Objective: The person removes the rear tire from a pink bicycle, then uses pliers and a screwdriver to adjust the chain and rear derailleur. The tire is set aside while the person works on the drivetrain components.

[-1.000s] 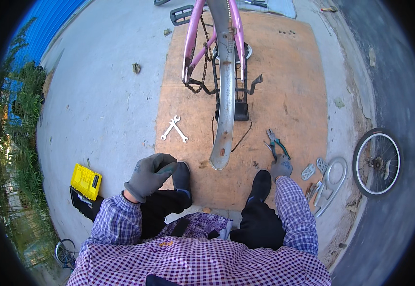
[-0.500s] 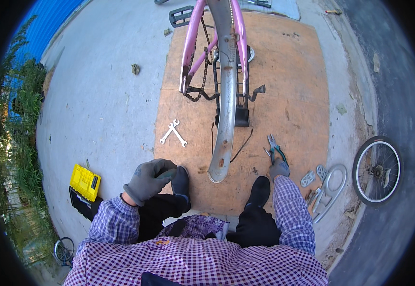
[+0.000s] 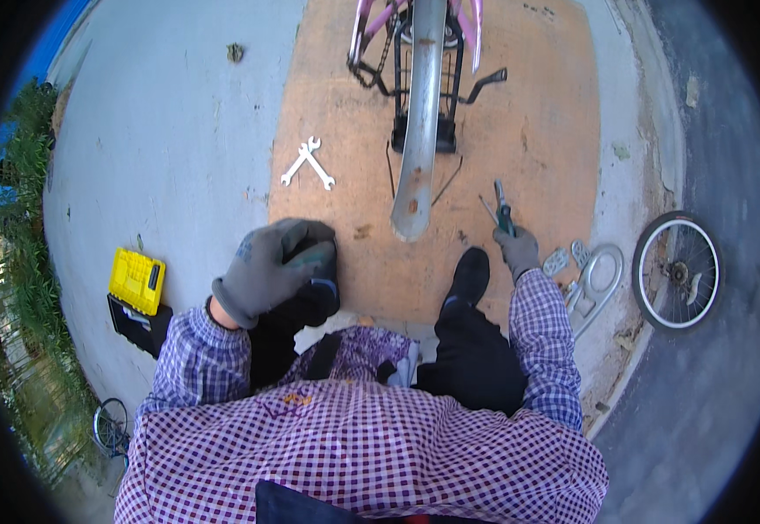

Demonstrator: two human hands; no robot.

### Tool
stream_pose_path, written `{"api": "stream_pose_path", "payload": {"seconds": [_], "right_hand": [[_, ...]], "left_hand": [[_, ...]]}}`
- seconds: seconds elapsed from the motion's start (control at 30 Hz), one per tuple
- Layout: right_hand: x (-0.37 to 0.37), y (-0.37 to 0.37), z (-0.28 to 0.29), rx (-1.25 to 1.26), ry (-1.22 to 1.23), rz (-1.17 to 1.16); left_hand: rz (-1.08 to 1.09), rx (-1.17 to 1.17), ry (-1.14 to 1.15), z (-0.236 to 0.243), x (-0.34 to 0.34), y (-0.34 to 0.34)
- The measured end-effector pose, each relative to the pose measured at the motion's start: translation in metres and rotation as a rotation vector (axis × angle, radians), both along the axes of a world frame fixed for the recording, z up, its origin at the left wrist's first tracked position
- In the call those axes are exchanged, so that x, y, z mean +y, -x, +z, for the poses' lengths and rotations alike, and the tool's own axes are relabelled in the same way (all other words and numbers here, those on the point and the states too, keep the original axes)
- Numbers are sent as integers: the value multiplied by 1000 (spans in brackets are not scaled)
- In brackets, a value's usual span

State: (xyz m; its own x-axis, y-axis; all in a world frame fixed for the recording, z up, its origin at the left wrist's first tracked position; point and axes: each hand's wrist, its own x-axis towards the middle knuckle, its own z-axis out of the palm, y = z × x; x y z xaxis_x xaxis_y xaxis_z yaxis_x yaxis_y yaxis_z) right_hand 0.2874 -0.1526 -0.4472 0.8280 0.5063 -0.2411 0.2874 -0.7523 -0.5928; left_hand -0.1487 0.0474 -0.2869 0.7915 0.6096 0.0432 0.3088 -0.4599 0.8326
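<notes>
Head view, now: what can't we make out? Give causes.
All in the head view:
- Left hand: whether it holds anything; its own curled, gloved fingers hide the grip.
- Pliers: handle ends, covered by the right hand.
- Thin piece beside the pliers: too small to identify.
- Pink frame: upper part cut off by the top edge.
- Toolbox: contents too small and dark.

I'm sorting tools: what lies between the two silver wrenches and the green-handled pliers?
A curved silver fender and two thin black rods, in the head view.
</notes>
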Motion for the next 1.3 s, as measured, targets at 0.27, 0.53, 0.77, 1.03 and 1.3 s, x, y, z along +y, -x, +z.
{"api": "stream_pose_path", "payload": {"seconds": [0.27,0.53,0.77,1.03,1.3], "right_hand": [[-2,41,64,-46,-362,93],[35,106,99,632,-876,215],[49,223,62,1099,-517,289],[47,248,44,1030,-428,508],[56,269,36,1186,-532,183]], "left_hand": [[0,61,87,-11,4,-14],[202,163,283,-80,34,-44],[55,-154,782,-115,-3,-57],[80,-86,962,-124,-5,-30],[114,-144,940,-132,7,-22]]}}
